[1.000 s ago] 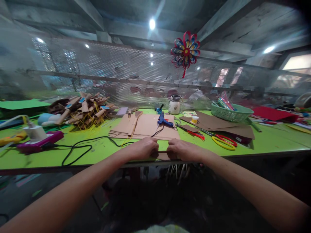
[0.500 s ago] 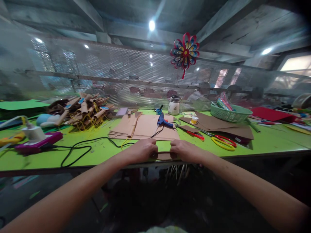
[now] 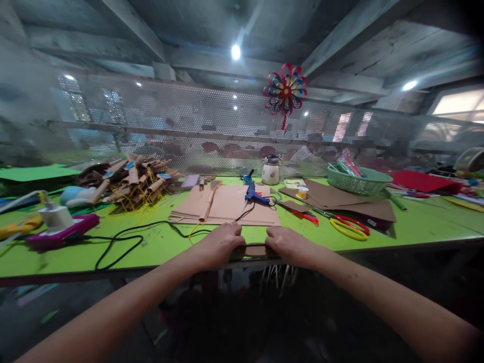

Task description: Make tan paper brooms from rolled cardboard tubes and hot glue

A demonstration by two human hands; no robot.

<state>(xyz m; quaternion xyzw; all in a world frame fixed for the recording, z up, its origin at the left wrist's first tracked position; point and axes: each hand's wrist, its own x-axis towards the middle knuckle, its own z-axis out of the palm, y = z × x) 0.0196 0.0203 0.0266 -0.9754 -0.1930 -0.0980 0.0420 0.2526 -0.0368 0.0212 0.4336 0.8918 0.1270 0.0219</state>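
Note:
At the table's front edge, my left hand (image 3: pixel 226 243) and my right hand (image 3: pixel 286 245) are both closed on a strip of brown paper (image 3: pixel 255 250). The strip looks folded or rolled and shows between the two fists; its ends are hidden in the fingers. Just beyond the hands lies a stack of brown paper sheets (image 3: pixel 227 201). On that stack rest a blue glue gun (image 3: pixel 252 193), its black cord trailing left, and a rolled brown paper piece (image 3: pixel 206 206) with yellow string.
To the left are a heap of brown paper rolls (image 3: pixel 132 181) and a purple power strip (image 3: pixel 68 231). Rightward lie yellow-and-red-handled scissors (image 3: pixel 350 229), red-handled scissors (image 3: pixel 308 217), dark brown sheets (image 3: pixel 336 196) and a green basket (image 3: pixel 359 181). A white jar (image 3: pixel 269 171) stands behind.
The camera view has tilted slightly upward, so the table sits a little lower in the picture. Both hands keep their grip on the paper strip at the table edge.

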